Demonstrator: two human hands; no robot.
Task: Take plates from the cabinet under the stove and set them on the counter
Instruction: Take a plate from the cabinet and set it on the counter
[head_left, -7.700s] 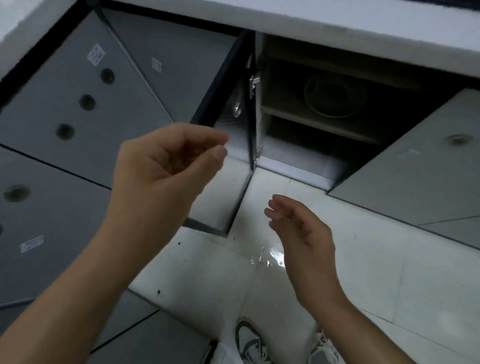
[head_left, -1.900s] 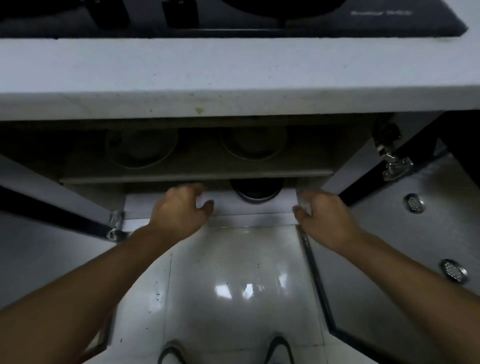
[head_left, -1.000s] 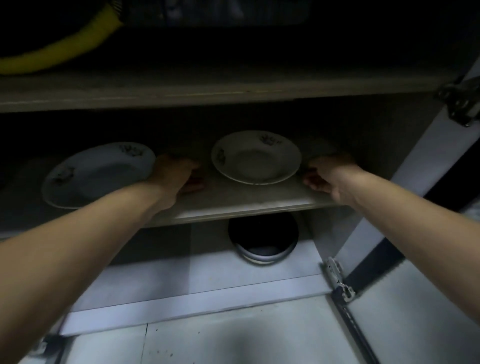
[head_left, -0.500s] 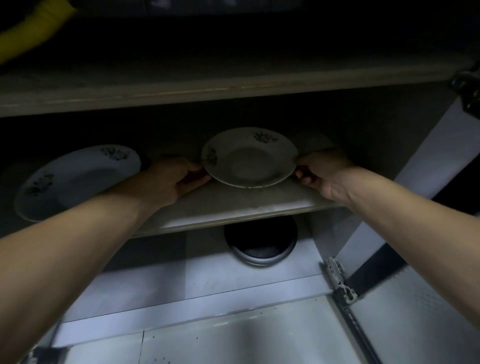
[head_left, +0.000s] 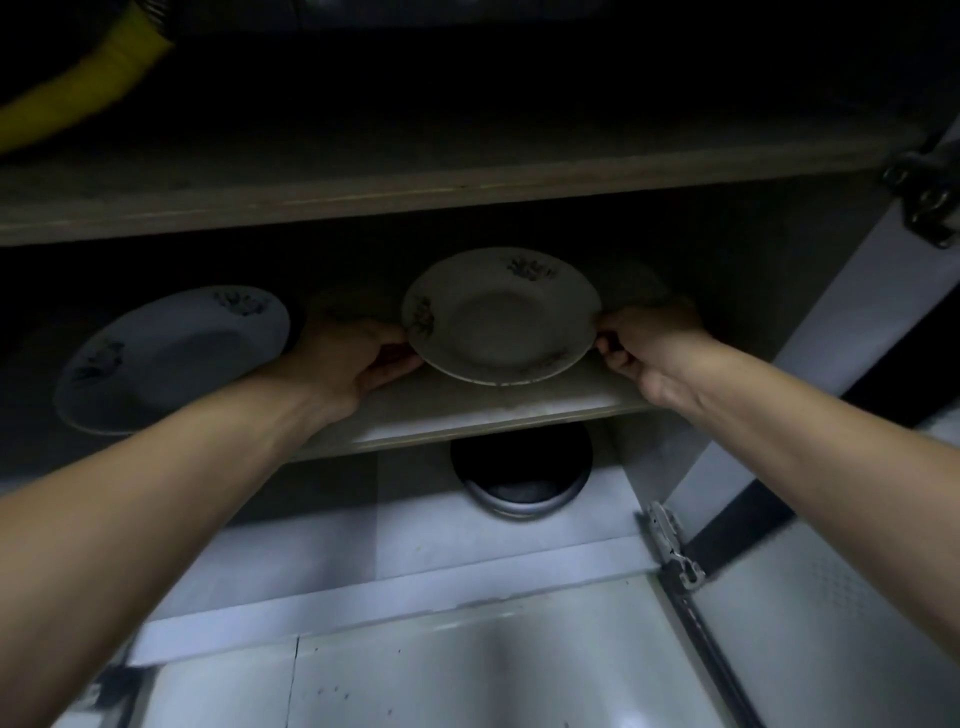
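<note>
Darkness swallows the far part of the cabinet (head_left: 363, 176), so its back wall and the space above the upper board are hard to read; a yellow hose (head_left: 78, 88) at the far left is cut off by the frame edge. Below the shelf (head_left: 467, 410), a round dark pot (head_left: 519, 473) is half hidden by the shelf's near edge, and what it holds cannot be made out. Fingertips of both hands disappear under the plate rim.

Two plates show, both pale with small dark flower prints. The right plate (head_left: 501, 314) sits toward the right of the shelf, its far edge raised and its near edge close to the board; whether it is fully clear of the shelf cannot be told. The left plate (head_left: 171, 358) lies flat on the same shelf, well apart to the left, untouched. Two hinges (head_left: 675, 545) show on the right side of the cabinet, one near the floor and one at the upper right, partly cut off.

The left hand (head_left: 353, 364) pinches the right plate's left rim, thumb on top and fingers curled beneath. The right hand (head_left: 644, 343) clasps the opposite rim the same way, fingers closed tight around the edge.
</note>
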